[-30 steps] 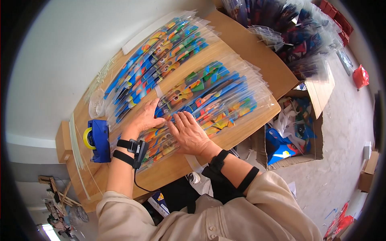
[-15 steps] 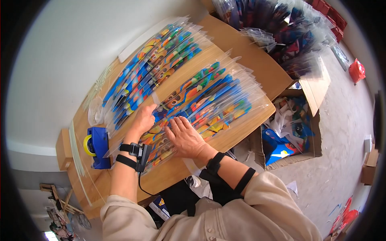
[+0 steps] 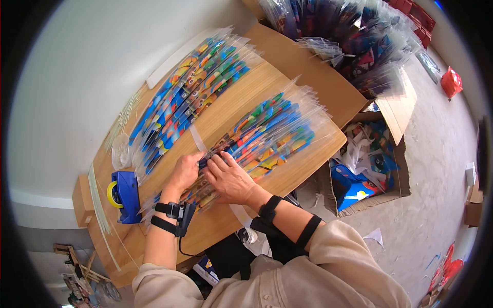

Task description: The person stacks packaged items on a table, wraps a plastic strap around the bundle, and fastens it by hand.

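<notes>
A bundle of long, colourful printed packs in clear plastic sleeves (image 3: 280,131) lies slantwise on the wooden table. My left hand (image 3: 184,173) grips its left edge near the middle, fingers curled in against the packs. Across the top of the same bundle, my right hand (image 3: 228,179) presses with bent fingers, its fingertips close to the left ones. A pale strip (image 3: 196,137) passes under the bundle, and its other end shows below my right hand. Farther left is a second group of similar sleeved packs (image 3: 192,90), which neither hand touches.
A blue tape dispenser (image 3: 127,197) with yellow tape stands at the table's left, near a clear round tub (image 3: 121,151) and thin pale strips (image 3: 97,197). Right of the table (image 3: 321,149), an open carton (image 3: 405,174) holds scraps. Many sleeved packs (image 3: 354,41) are heaped at the back.
The packs under my hands are squeezed into a narrower bundle. My left hand has moved slightly down and closer to my right hand, and more bare table shows between the two groups.
</notes>
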Tool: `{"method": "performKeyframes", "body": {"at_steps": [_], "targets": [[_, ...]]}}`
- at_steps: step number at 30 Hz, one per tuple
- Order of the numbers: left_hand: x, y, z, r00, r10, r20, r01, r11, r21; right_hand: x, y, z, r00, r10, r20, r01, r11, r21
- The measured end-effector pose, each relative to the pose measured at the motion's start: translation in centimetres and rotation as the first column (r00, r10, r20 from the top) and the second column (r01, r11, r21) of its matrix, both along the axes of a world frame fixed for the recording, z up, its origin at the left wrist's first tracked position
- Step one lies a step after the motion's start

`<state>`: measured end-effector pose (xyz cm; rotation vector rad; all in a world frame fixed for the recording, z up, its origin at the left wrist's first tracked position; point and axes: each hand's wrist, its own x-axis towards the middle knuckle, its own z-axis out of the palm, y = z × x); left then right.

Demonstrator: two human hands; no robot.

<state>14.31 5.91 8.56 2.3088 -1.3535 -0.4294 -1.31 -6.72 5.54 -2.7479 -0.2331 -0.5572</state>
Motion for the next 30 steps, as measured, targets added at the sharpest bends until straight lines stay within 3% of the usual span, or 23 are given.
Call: {"method": "performKeyframes", "body": {"at_steps": [1, 3, 7, 9, 10, 12, 17, 19, 20, 22, 23, 26, 27, 28, 30], "targets": [[-0.1, 0.0, 0.3, 1.000, -0.001, 0.001, 0.001, 1.000, -0.001, 0.1, -0.1, 0.1, 0.999, 0.027, 0.043, -0.027, 1.000, -0.001], [-0.2, 0.0, 0.6, 0.987, 0.016, -0.159, -0.016, 1.000, 0.002, 0.4, -0.2, 0.6, 0.991, 0.056, 0.124, -0.056, 0.998, -0.004], [0.2, 0.0, 1.4, 0.982, 0.046, -0.184, -0.022, 0.992, 0.128, 0.8, -0.8, 2.7, 0.997, 0.005, 0.079, -0.001, 0.998, -0.055], [0.3, -0.2, 2.4, 0.923, -0.061, -0.379, 0.104, 0.990, 0.094, 1.3, -0.7, 2.4, 0.999, 0.032, 0.003, -0.032, 0.999, -0.002], [0.7, -0.2, 2.7, 0.928, -0.041, -0.370, 0.082, 0.992, 0.096, 1.7, -0.7, 2.1, 0.996, 0.044, -0.079, -0.040, 0.998, 0.052], [1.7, -0.2, 3.4, 0.925, -0.149, -0.350, 0.232, 0.950, 0.208, 2.2, -0.6, 1.6, 0.998, 0.059, 0.001, -0.059, 0.998, 0.034], [7.3, -1.7, 3.5, 0.943, -0.039, -0.331, 0.127, 0.960, 0.249, 2.5, -0.7, 1.8, 0.997, 0.049, -0.060, -0.047, 0.998, 0.031], [10.4, -2.4, 0.8, 0.978, 0.192, 0.075, -0.192, 0.981, -0.016, 2.4, -0.8, 2.0, 0.996, 0.054, -0.069, -0.052, 0.998, 0.039], [11.3, -2.6, -0.1, 0.978, 0.195, 0.074, -0.194, 0.981, -0.021, 2.3, -0.8, 2.0, 0.997, 0.052, -0.062, -0.049, 0.998, 0.043], [12.0, -3.5, -1.1, 0.880, 0.201, 0.430, -0.213, 0.977, -0.022, 2.3, -0.8, 2.1, 0.997, 0.048, -0.054, -0.045, 0.998, 0.043], [12.2, -3.9, -1.6, 0.851, 0.139, 0.507, -0.192, 0.980, 0.055, 2.3, -0.9, 2.1, 0.997, 0.052, -0.048, -0.050, 0.997, 0.053], [9.8, -5.7, -0.3, 0.785, 0.273, 0.556, -0.316, 0.949, -0.021, 2.3, -0.9, 2.0, 0.997, 0.057, -0.053, -0.054, 0.997, 0.055], [9.6, -5.8, -0.5, 0.713, 0.312, 0.628, -0.292, 0.946, -0.139, 2.3, -0.9, 1.9, 0.998, 0.056, -0.040, -0.054, 0.997, 0.050], [10.0, -5.9, -0.7, 0.714, 0.312, 0.627, -0.289, 0.947, -0.141, 2.3, -0.9, 1.9, 0.998, 0.056, -0.028, -0.054, 0.998, 0.044], [11.0, -5.5, -1.1, 0.823, 0.187, 0.537, -0.257, 0.965, 0.059, 2.3, -1.0, 1.9, 0.998, 0.058, -0.028, -0.057, 0.998, 0.039]]}}
